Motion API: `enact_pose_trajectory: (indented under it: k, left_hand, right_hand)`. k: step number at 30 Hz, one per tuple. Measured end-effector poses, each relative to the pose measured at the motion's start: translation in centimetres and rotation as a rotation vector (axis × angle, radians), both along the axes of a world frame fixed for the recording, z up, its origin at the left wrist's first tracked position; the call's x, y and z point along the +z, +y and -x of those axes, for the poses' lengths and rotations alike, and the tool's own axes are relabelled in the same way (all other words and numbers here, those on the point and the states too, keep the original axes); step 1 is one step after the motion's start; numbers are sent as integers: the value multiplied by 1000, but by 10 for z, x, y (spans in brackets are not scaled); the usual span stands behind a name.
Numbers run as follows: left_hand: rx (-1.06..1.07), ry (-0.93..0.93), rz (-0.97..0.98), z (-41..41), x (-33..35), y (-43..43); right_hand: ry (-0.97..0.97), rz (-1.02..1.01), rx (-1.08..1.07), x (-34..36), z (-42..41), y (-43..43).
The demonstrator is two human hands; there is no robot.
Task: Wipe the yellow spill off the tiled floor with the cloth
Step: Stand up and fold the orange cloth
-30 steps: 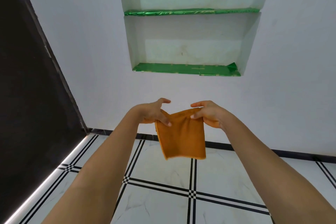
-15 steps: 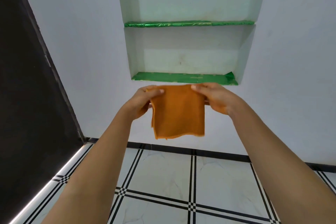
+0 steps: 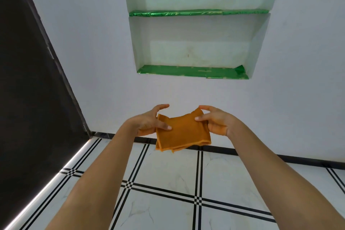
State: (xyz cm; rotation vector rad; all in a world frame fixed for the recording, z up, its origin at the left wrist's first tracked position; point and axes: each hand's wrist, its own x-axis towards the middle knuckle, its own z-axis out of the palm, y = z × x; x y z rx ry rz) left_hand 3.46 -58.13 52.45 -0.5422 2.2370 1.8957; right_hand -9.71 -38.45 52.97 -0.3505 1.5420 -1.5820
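Observation:
An orange cloth [image 3: 183, 132], folded into a thick square, is held in the air in front of me at about chest height. My left hand [image 3: 149, 121] pinches its left edge with the thumb on top. My right hand [image 3: 214, 121] grips its upper right corner. Below lies the white marble-look tiled floor [image 3: 168, 173] with black line borders. No yellow spill shows on the part of the floor in view.
A white wall [image 3: 93, 43] stands straight ahead with a recessed niche holding two shelves lined in green foil [image 3: 192, 72]. A dark panel [image 3: 28, 80] runs along the left side. A black skirting strip [image 3: 280, 158] marks the foot of the wall.
The cloth hung open from both hands and was raised toward the lower shelf. Now it is lower again and folded into a smaller, thicker square.

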Motion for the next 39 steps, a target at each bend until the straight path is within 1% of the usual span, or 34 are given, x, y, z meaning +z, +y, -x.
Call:
enact_pose_trajectory:
  k: [2, 4, 5, 7, 10, 12, 14, 16, 18, 20, 23, 25, 29, 32, 34, 36, 39]
  left_hand:
    - [-42, -24, 157, 2, 10, -2]
    - [-48, -40, 290, 5, 16, -5]
    - [-37, -40, 335, 6, 18, -5]
    - [-21, -35, 416, 9, 23, -4]
    - [4, 12, 556, 15, 23, -1]
    - [17, 74, 581, 18, 23, 2]
    - [10, 103, 505, 19, 24, 4]
    - [3, 91, 390, 18, 23, 6]
    - [7, 71, 275, 16, 24, 8]
    - [-4, 47, 196, 15, 24, 10]
    - [-41, 23, 144, 12, 22, 12]
    - [16, 36, 96, 11, 16, 12]
    - [164, 103, -1, 9, -9, 10]
    - [246, 117, 25, 11, -33, 13]
    - [293, 127, 10, 13, -45, 21]
    - [294, 133, -34, 20, -57, 33]
    - [245, 120, -110, 34, -70, 65]
  right_hand:
    - [55, -15, -6, 6, 0, -4]
    - [138, -82, 72, 11, -3, -9]
    - [198, -148, 126, 12, -6, -11]
    - [388, -326, 211, 13, -11, -16]
    - [773, -581, 273, 13, -15, -22]
    - [934, -680, 327, 17, -16, -24]
    - [1012, -705, 357, 21, -15, -23]
    - [978, -648, 396, 24, -15, -20]
    - [825, -539, 417, 25, -16, -15]
    - [675, -438, 374, 24, -18, -11]
    - [622, -401, 371, 22, -21, -9]
    - [598, -412, 374, 20, -24, -9]
    - [518, -404, 263, 14, -29, -10]
    - [492, -433, 169, 7, -32, -7]
    - [473, -468, 99, 0, -34, 1]
    - [422, -500, -6, -10, -33, 15]
    - [322, -491, -178, -26, -36, 46]
